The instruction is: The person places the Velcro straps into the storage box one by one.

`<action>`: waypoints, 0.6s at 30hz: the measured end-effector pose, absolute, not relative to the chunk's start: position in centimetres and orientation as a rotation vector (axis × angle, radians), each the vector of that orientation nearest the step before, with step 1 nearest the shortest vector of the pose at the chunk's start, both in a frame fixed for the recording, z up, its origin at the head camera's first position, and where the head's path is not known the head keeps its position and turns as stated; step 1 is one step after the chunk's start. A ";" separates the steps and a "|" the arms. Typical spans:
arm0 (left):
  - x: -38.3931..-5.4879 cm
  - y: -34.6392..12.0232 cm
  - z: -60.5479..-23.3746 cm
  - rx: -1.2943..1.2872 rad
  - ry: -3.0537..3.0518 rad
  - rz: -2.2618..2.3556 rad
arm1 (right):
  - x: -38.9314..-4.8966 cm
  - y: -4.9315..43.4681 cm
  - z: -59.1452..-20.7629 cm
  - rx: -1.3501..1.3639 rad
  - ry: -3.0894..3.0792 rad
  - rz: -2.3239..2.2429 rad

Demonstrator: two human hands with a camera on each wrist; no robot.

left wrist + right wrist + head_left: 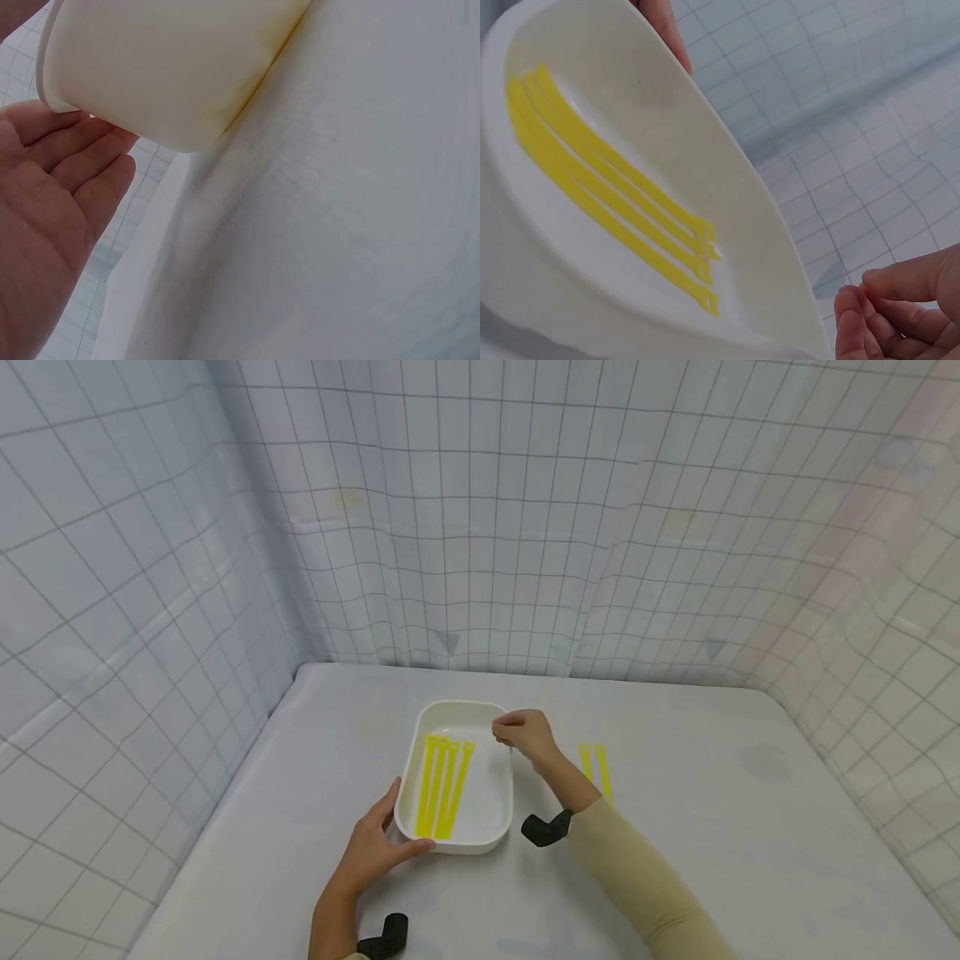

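Observation:
A white tray with rounded corners stands on the table in the head view. Several flat yellow strips lie lengthwise in its left half, each with a small slotted head at the far end. My left hand spans the tray's near left corner, thumb along the near rim. Its fairly straight fingers touch the outside under the rim in the left wrist view. My right hand is at the far right rim, thumb and fingertips together. Nothing shows between those fingertips in the right wrist view.
Two more yellow strips lie on the white table right of the tray, partly behind my right forearm. White grid-patterned curtains enclose the table at the back and sides. A black device sits at each wrist.

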State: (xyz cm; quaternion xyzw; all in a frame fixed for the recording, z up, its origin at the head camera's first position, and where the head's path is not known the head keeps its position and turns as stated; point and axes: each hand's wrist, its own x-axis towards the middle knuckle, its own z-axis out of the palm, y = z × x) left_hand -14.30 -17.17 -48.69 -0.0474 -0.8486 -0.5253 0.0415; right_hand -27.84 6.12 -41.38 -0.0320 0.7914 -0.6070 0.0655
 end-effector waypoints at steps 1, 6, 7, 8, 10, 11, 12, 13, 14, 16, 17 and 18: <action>-14.3 -17.2 -48.7 -0.143 -2.600 -1.602 | -27.8 6.6 -41.3 -0.092 2.399 -1.835; -14.2 -17.2 -48.6 -0.156 -2.590 -1.607 | -27.5 8.5 -41.5 -0.102 2.472 -1.831; -14.2 -17.2 -48.5 -0.160 -2.586 -1.612 | -27.4 8.9 -41.6 -0.107 2.488 -1.827; -14.2 -17.2 -48.5 -0.166 -2.581 -1.618 | -27.3 9.2 -41.7 -0.107 2.495 -1.829; -14.3 -17.2 -48.5 -0.169 -2.580 -1.623 | -27.2 9.8 -41.8 -0.094 2.511 -1.829; -14.3 -17.2 -48.5 -0.169 -2.582 -1.620 | -27.2 10.0 -42.0 -0.088 2.521 -1.827; -14.3 -17.2 -48.6 -0.167 -2.585 -1.617 | -27.1 10.3 -42.2 -0.080 2.530 -1.825; -14.3 -17.2 -48.6 -0.165 -2.589 -1.612 | -27.1 10.6 -42.3 -0.070 2.544 -1.818; -14.3 -17.2 -48.6 -0.164 -2.591 -1.609 | -27.2 10.9 -42.5 -0.057 2.556 -1.812; -14.3 -17.2 -48.7 -0.162 -2.591 -1.605 | -27.2 11.4 -43.0 -0.029 2.583 -1.792; -14.3 -17.2 -48.7 -0.164 -2.591 -1.605 | -27.3 11.6 -43.2 -0.016 2.591 -1.787; -14.4 -17.2 -48.7 -0.168 -2.588 -1.606 | -27.4 11.9 -43.4 -0.006 2.598 -1.780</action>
